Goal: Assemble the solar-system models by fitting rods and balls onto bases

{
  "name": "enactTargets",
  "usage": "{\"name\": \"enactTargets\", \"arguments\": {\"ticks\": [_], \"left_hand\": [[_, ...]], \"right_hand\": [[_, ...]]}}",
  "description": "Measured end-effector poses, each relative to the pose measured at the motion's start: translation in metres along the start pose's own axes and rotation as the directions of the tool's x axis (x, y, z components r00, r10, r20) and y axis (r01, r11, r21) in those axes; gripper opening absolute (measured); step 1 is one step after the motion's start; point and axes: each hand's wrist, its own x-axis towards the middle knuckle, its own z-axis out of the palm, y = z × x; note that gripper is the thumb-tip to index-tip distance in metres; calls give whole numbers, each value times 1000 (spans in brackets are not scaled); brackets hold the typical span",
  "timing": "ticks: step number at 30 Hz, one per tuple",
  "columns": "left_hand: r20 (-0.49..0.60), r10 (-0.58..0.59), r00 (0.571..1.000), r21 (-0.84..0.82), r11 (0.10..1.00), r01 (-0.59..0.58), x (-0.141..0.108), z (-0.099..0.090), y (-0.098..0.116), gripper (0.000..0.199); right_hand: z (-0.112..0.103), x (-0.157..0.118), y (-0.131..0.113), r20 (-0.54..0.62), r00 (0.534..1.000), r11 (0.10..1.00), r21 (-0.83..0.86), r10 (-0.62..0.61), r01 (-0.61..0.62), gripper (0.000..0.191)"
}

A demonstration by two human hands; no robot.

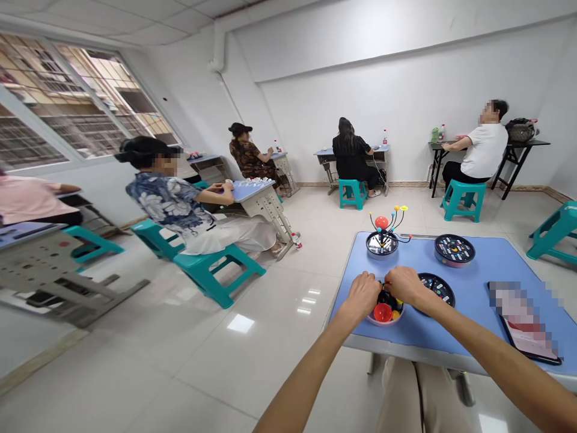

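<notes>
My left hand and my right hand meet above a round pink-rimmed bowl near the front left of the blue desk. The fingers of both are closed in a pinch; what sits between them is small and mostly hidden. Inside the bowl lie a red half-sphere, a small yellow piece and black parts. Just right of the bowl, partly behind my right hand, is a round black disc with printed planets. Farther back stands a planet model with a red ball and coloured beads on curved wires.
Another round printed base rests at the back of the desk. A phone lies to the right. Several people sit at other desks, one on a teal stool to the left. A bottle stands on the floor.
</notes>
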Motion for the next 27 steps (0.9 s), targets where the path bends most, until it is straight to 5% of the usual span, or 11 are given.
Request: {"name": "enactTargets", "arguments": {"ticks": [8, 15, 19, 23, 27], "left_hand": [[6, 76, 997, -36, 996, -75, 4, -1, -7, 31], [-148, 8, 989, -227, 973, -42, -13, -7, -27, 26], [-328, -205, 922, -629, 776, -51, -27, 3, -26, 22], [-332, -368, 869, -820, 568, -73, -39, 10, -11, 25], [-263, -517, 815, -959, 235, -160, -50, 2, 8, 30]], "right_hand": [[15, 16, -2, -4, 998, 993, 107, 58, -57, 20], [12, 9, 15, -63, 992, 901, 427, 108, -71, 21], [12, 4, 21, -46, 996, 737, 676, 74, -24, 27], [8, -7, 21, -53, 998, 556, 831, 27, 29, 35], [-1, -25, 12, -116, 991, 156, 980, -59, 124, 36]]}}
